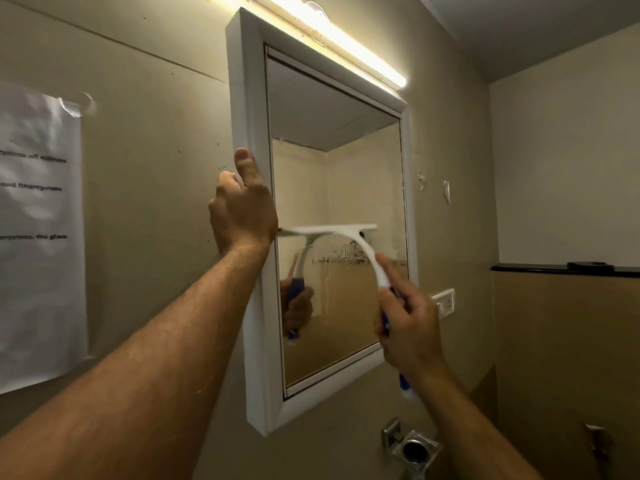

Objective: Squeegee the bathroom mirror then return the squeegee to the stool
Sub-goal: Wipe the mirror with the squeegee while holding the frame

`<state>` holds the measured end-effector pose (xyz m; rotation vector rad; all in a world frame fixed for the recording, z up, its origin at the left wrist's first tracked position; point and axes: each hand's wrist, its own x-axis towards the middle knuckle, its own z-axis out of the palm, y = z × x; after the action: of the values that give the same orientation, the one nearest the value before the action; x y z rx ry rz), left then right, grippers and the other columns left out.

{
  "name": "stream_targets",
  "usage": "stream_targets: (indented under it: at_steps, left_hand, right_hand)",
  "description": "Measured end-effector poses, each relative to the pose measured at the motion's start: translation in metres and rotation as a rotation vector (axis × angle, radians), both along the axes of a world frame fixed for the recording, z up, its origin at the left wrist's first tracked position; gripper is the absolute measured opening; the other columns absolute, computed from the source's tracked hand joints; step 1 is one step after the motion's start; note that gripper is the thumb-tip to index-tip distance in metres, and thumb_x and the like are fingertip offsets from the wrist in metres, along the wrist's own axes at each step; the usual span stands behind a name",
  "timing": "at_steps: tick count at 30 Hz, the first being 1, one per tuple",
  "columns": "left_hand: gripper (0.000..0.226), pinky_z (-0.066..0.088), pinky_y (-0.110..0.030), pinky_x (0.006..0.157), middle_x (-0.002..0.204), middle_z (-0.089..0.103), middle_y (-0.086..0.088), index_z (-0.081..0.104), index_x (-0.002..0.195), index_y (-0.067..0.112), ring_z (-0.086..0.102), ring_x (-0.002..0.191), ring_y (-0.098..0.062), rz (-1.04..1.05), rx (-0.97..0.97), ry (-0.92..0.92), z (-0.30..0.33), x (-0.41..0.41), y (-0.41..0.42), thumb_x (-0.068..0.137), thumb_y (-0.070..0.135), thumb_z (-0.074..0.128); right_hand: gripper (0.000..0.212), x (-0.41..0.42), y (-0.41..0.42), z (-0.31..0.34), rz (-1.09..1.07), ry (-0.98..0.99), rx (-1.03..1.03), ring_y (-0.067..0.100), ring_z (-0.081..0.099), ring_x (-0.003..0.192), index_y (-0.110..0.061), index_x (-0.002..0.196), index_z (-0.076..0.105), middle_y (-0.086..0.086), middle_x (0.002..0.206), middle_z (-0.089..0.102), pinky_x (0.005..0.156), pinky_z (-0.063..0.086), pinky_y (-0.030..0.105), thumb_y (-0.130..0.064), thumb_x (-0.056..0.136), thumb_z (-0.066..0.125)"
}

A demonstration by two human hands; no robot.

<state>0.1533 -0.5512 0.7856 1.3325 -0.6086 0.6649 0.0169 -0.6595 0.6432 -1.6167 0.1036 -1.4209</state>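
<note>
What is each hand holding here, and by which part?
The right hand grips the squeegee by its blue handle. The left hand holds the mirror by its white frame's left edge.

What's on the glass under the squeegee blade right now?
Below the squeegee blade, water drops and streaks cling to the mirror. The right hand hides the lower right corner of the glass.

— On the beige wall [156, 109]?
— Lit tube light [346, 36] up top; printed paper sheet [38, 237] taped far left of it.
— Lower right of the light?
— White switch plate [445, 303], black ledge [554, 270], metal fitting [412, 445].
</note>
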Motion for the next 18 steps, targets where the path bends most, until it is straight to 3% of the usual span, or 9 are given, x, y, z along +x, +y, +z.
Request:
stream_targets:
  at_steps: [5,13,18]
  left_hand:
    - [0.059,0.028,-0.022,0.048,0.067,0.044,0.005,0.054,0.099,0.010,0.042,0.057,-0.007,-0.004,0.007,0.002,0.000,0.000,0.000,0.098,0.054,0.015]
    - [0.058,0.027,-0.021,0.049,0.068,0.046,0.006,0.054,0.096,0.012,0.043,0.060,-0.006,0.015,0.004,0.005,0.000,0.002,-0.002,0.098,0.055,0.015]
    - [0.060,0.028,-0.022,0.049,0.068,0.046,0.005,0.055,0.100,0.010,0.044,0.059,-0.007,-0.006,0.000,-0.001,0.000,0.003,-0.002,0.098,0.055,0.015]
  right_hand:
    - [0.039,0.009,0.005,0.043,-0.031,-0.045,0.004,0.012,0.042,0.050,-0.048,0.128,0.052,0.011,0.072,0.052,0.040,0.041,0.020,-0.021,0.101,0.045]
    - [0.043,0.005,0.008,-0.046,-0.049,0.011,0.026,0.005,0.048,0.049,-0.038,0.133,0.053,-0.003,0.075,0.059,0.042,0.044,0.019,-0.013,0.099,0.047]
    - [0.043,0.007,0.005,-0.014,-0.055,0.001,0.006,0.009,0.047,0.053,-0.037,0.136,0.051,0.004,0.078,0.054,0.042,0.042,0.021,-0.016,0.100,0.044]
